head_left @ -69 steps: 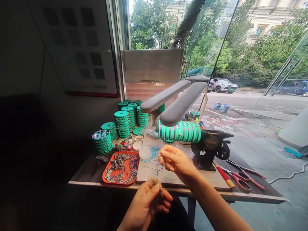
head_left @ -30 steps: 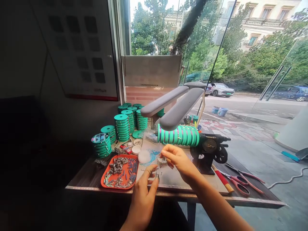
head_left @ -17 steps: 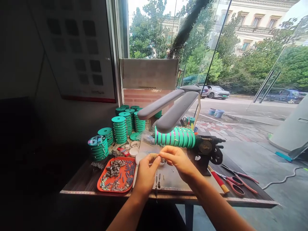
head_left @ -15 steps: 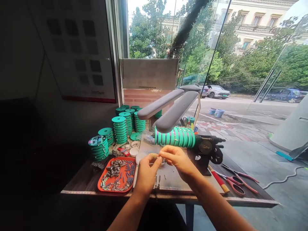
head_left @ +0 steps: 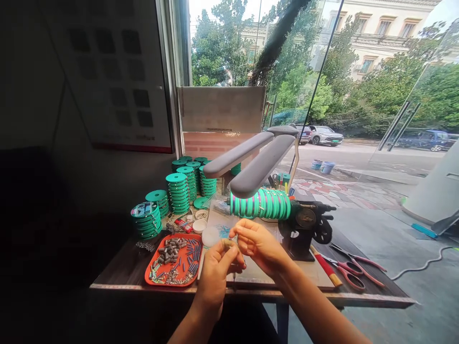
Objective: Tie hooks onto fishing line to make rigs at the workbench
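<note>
The left hand's (head_left: 217, 267) fingers had just curled and dipped below the right hand's (head_left: 253, 241). Both pinched narrowly, contents too small to tell. A small dark piece (head_left: 234, 275) showed beneath, by the surface's (head_left: 385, 292) near edge; fine handling seemed unfinished.

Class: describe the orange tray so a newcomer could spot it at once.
Start with the dark table. Near its front edge, beside the left hand, sits a rounded rectangular tray. Its orange colour and grey cylinders set it apart from the small white dish behind.
</note>
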{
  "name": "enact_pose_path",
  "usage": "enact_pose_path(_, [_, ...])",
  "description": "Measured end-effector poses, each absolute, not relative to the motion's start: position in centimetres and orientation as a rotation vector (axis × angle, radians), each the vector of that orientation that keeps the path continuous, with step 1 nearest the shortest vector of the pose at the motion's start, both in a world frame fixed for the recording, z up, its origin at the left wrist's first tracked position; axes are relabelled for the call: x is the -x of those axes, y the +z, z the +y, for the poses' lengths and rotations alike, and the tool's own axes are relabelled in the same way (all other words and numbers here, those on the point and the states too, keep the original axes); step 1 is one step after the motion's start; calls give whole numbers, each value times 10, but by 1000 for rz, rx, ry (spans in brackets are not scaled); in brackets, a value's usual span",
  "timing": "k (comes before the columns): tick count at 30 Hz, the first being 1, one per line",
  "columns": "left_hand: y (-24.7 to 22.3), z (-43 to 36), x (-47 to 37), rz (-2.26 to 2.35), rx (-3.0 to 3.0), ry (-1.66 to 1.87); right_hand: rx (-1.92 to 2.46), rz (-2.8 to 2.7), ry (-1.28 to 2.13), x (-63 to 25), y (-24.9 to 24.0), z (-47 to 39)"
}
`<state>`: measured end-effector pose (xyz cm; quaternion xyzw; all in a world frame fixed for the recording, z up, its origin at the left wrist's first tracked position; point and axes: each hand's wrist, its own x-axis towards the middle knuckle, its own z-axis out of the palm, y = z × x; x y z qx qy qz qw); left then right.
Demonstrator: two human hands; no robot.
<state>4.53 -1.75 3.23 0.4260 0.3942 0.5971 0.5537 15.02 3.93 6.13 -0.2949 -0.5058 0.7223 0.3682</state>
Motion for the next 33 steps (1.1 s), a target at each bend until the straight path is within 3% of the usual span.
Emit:
enact_pose_path(7, [31, -36, -40, 801, -638, 1153, 711, -1278, 1900, -154, 59, 41])
enact_pose_path(19, [30, -38, -39, 780, -471, 1145, 734, -1318, 1847, -156, 58, 43])
enact_pose_path(26, [28, -37, -39, 757, -495, 1171, 821, -1939, 1686, -170, 52, 38])
enact_pose_path(33, [24, -36, -43, 749, -501, 1192, 803, -2056, 1596, -174, 55, 33])
